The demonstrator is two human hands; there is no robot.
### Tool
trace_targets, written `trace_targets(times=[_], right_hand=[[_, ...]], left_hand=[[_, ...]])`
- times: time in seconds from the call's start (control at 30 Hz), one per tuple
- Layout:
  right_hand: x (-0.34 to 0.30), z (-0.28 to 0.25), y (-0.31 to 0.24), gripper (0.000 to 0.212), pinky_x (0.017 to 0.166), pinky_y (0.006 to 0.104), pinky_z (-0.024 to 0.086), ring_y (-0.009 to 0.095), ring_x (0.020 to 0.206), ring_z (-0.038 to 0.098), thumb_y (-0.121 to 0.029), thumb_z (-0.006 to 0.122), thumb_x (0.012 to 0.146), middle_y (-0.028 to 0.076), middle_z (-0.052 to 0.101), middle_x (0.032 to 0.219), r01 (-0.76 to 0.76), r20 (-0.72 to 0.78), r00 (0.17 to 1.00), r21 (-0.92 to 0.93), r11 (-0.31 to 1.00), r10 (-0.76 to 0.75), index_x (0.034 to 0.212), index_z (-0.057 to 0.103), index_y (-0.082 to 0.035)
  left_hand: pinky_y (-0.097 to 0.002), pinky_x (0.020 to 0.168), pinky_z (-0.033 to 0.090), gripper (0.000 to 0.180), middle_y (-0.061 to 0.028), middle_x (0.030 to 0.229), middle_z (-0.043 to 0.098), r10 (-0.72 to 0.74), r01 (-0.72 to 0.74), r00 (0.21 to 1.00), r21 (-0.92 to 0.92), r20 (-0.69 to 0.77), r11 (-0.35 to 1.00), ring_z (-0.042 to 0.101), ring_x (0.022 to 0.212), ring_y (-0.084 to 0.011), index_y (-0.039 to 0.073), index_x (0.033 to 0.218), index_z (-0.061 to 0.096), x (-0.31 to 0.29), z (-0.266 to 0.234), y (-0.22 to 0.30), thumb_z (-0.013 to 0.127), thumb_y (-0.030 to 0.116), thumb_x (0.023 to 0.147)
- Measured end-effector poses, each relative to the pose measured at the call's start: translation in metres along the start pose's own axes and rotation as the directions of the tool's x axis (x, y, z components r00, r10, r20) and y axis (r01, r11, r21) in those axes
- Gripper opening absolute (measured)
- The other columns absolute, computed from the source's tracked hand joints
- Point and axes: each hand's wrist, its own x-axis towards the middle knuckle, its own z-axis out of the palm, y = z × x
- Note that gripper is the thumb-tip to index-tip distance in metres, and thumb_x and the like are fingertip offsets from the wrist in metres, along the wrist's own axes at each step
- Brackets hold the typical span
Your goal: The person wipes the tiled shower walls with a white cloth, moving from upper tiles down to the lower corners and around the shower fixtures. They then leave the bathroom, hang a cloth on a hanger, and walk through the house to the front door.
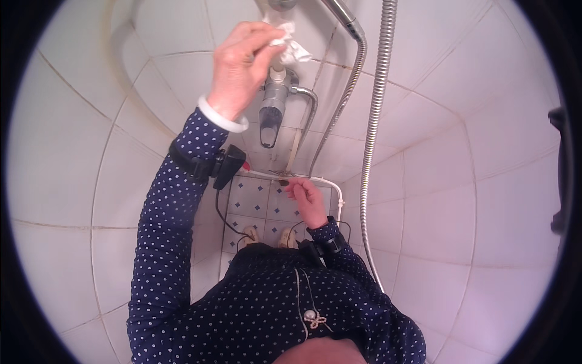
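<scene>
My left hand [238, 65] is raised high against the tiled wall. Its fingers pinch a crumpled white tissue [295, 52], which lies against the upper part of the chrome fitting. Just below the tissue is a chrome mixer tap [274, 109] with a single lever that points down. Lower down, past the tap, my right hand [308, 200] hangs with its fingers curled together. At its fingertips shows a small dark spot [283, 182], too small to name.
A thin chrome hose [313, 112] bends off the tap. Two longer flexible metal hoses, one a ribbed shower hose [374, 121], hang to the right. A white pipe [332, 185] runs low along the wall. Patterned floor tiles [250, 197] lie underfoot. Dark hardware [556, 121] sits at the far right.
</scene>
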Motion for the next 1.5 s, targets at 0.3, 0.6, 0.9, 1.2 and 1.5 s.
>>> trace_targets(times=[0.3, 0.6, 0.9, 1.2, 1.5], right_hand=[[-0.016, -0.021, 0.005, 0.02, 0.074, 0.0225, 0.047, 0.008, 0.078, 0.056, -0.011, 0.047, 0.099, 0.004, 0.066, 0.092, -0.099, -0.05, 0.994, 0.004, 0.995, 0.099, 0.111, 0.06, -0.002], [-0.024, -0.022, 0.008, 0.02, 0.074, 0.0224, 0.047, 0.007, 0.077, 0.056, -0.012, 0.048, 0.1, 0.004, 0.066, 0.092, -0.097, -0.028, 0.995, -0.021, 0.995, 0.097, 0.111, 0.06, 0.0], [-0.01, -0.019, 0.007, 0.021, 0.071, 0.0215, 0.047, 0.007, 0.076, 0.057, -0.013, 0.048, 0.099, 0.004, 0.066, 0.09, -0.065, 0.06, 0.996, -0.057, 0.996, 0.068, 0.11, 0.06, 0.0], [-0.009, -0.012, -0.001, 0.02, 0.072, 0.021, 0.047, 0.007, 0.078, 0.057, -0.012, 0.048, 0.099, 0.004, 0.067, 0.092, -0.07, 0.066, 0.995, 0.008, 0.998, 0.069, 0.11, 0.061, 0.0], [-0.002, -0.009, -0.003, 0.019, 0.072, 0.0214, 0.048, 0.008, 0.075, 0.058, -0.011, 0.048, 0.099, 0.005, 0.066, 0.09, -0.116, 0.074, 0.99, -0.089, 0.989, 0.123, 0.11, 0.06, -0.001]], left_hand=[[-0.0289, 0.062, 0.048, 0.019, -0.0071, 0.09, 0.059, 0.087, 0.011, 0.952, 0.319, -0.292, 0.948, 0.056, 0.071, -0.017, 0.005, 0.094, 0.068, -0.002, -0.061, -0.063, 0.069, -0.003, 0.077], [-0.0331, 0.055, 0.047, 0.026, -0.0089, 0.08, 0.052, 0.074, 0.038, 0.958, 0.382, -0.276, 0.924, 0.056, 0.065, -0.023, 0.004, 0.091, 0.069, -0.082, -0.026, -0.085, 0.065, -0.011, 0.071], [-0.0339, 0.063, 0.051, 0.019, -0.0116, 0.086, 0.056, -0.128, 0.203, 0.969, 0.389, -0.21, 0.899, 0.061, 0.073, -0.0247, 0.003, 0.091, 0.066, -0.138, -0.015, -0.08, 0.068, -0.008, 0.075], [-0.0332, 0.061, 0.05, 0.026, -0.0095, 0.087, 0.057, 0.215, -0.079, 0.945, 0.463, -0.248, 0.883, 0.06, 0.073, -0.0249, 0.004, 0.091, 0.065, -0.025, -0.03, -0.043, 0.07, -0.009, 0.07], [-0.0336, 0.057, 0.049, 0.022, -0.0087, 0.082, 0.056, 0.208, -0.118, 0.954, 0.368, -0.215, 0.922, 0.059, 0.068, -0.0236, 0.004, 0.087, 0.065, -0.017, -0.034, -0.039, 0.069, -0.008, 0.07]])
